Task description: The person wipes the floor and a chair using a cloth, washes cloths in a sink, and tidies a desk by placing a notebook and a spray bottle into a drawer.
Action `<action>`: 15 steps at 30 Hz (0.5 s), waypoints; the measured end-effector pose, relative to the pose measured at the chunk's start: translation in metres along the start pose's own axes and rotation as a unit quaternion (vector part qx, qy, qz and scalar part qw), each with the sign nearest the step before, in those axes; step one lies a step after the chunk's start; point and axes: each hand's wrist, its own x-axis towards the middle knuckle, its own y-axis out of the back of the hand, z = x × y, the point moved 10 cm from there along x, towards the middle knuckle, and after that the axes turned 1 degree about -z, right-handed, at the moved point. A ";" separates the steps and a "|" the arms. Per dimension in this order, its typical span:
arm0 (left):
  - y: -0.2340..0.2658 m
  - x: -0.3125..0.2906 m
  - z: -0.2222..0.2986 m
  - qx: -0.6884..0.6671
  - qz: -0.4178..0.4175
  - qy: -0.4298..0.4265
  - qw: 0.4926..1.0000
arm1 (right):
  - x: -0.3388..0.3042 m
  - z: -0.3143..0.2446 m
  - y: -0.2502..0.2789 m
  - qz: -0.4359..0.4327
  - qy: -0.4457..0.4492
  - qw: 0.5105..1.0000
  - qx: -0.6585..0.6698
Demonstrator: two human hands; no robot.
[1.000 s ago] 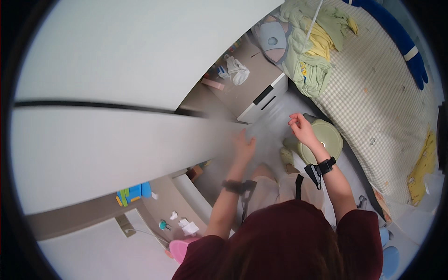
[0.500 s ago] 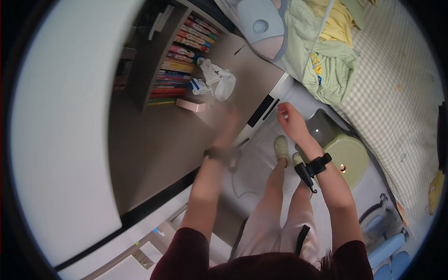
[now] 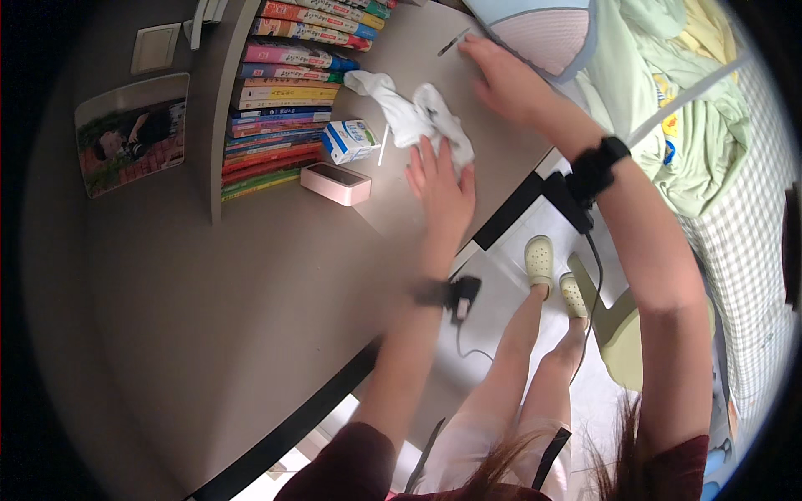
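Note:
On the desk (image 3: 276, 309) my left hand (image 3: 443, 196) lies with its fingers spread, the fingertips at the near edge of a crumpled white cloth (image 3: 405, 113) that looks like a pair of socks. My right hand (image 3: 514, 88) stretches over the desk's far right part, fingers apart. Its fingertips are beside a thin dark pen-like thing (image 3: 454, 42); whether they touch it I cannot tell. Left of the cloth sits a small blue and white drink carton (image 3: 349, 140), with a white straw-like stick (image 3: 383, 145) next to it. A pale pink box (image 3: 336, 184) with a dark top lies nearer me.
A row of books (image 3: 284, 117) fills the shelf, bounded by an upright panel (image 3: 225, 125). Farther left a photo (image 3: 134, 134) leans on the wall. Bedding in green (image 3: 710, 142) and a checked sheet (image 3: 743, 317) lie on the right. A green stool (image 3: 622, 351) stands below.
Both hands have moved forward over the desk. My left hand has reached the white cloth, and my right hand has gone from above the floor to the pen-like thing. The view has shifted closer.

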 end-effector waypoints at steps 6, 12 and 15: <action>0.050 -0.024 0.008 -0.068 0.043 0.018 0.997 | 0.039 0.017 -0.045 -0.078 -0.004 0.978 -0.194; 0.036 0.030 -0.013 -0.055 0.021 0.005 0.998 | 0.020 -0.016 -0.058 -0.184 0.019 0.934 -0.306; 0.026 0.034 -0.027 -0.071 0.031 0.015 0.997 | 0.005 -0.031 -0.058 -0.083 0.028 0.937 -0.338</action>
